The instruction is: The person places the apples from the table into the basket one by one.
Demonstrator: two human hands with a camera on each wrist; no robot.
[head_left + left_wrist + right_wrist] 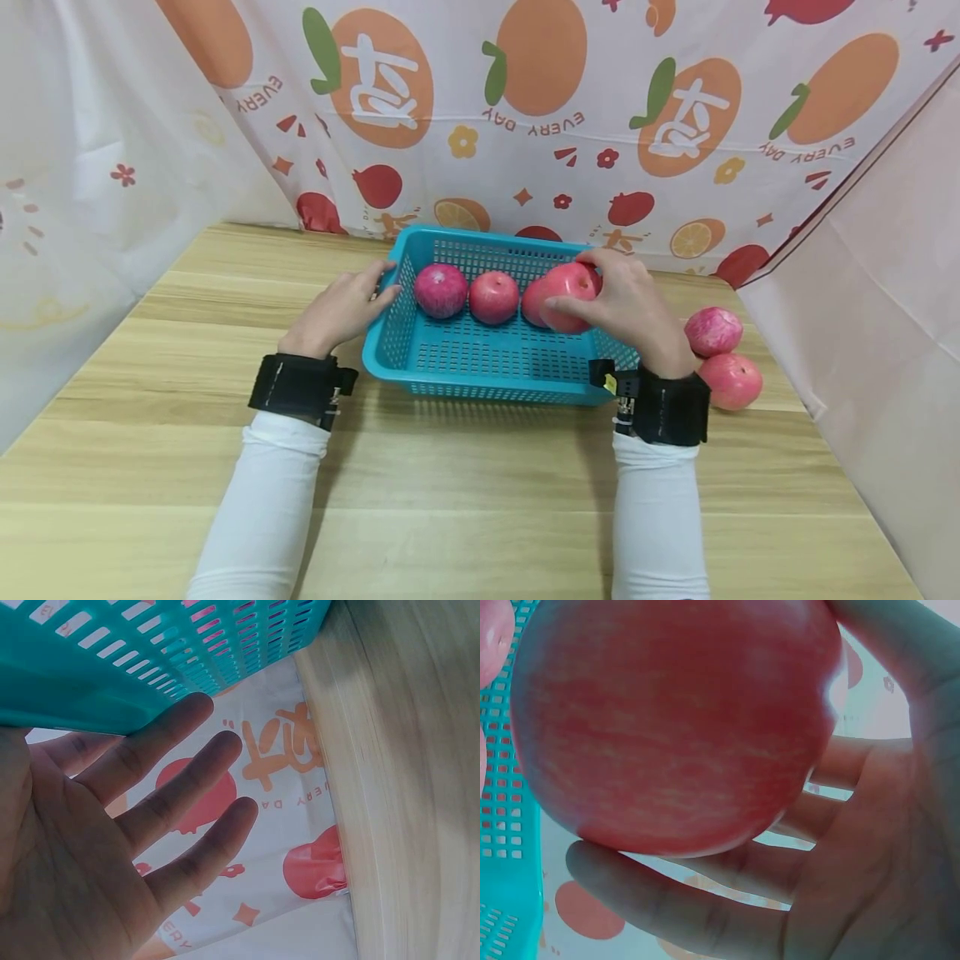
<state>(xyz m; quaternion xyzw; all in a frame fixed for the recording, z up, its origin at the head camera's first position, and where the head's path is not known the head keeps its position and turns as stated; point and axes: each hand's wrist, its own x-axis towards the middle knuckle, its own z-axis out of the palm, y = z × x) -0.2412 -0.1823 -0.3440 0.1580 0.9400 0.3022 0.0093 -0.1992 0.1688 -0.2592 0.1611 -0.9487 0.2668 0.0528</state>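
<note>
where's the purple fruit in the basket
In the head view, the purple fruit sits toward the left end of the blue basket, left of a red apple.

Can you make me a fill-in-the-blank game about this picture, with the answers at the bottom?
1. The person's ____ hand holds an apple.
2. Right of the basket, ____ round things rest on the table.
3. The strap on each wrist is mostly ____ in colour.
4. On the printed cloth, the word after "EVERY" is ____.

Missing words: right; two; black; DAY.
</note>
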